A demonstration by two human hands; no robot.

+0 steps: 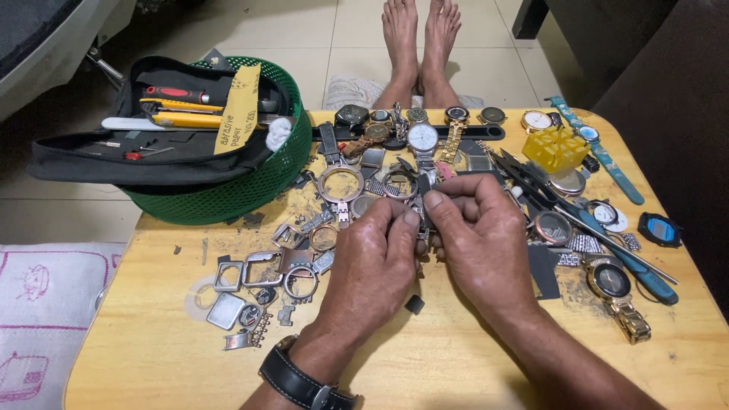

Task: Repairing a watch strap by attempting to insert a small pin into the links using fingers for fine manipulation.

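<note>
Both hands meet at the middle of the wooden surface (456, 364): left hand (372, 262) and right hand (486, 239) pinch a small metal watch part (422, 199) between closed fingertips. Behind, a green mesh basket (228, 193) holds a black tool pouch (152, 152). Bare wood lies along the near edge.

A green mesh basket (228, 193) with a black tool pouch (114, 156) is set far left on the wooden table (152, 357), while a yellow plastic block (555, 147) and a gold wristwatch (616, 292) are placed right.
</note>
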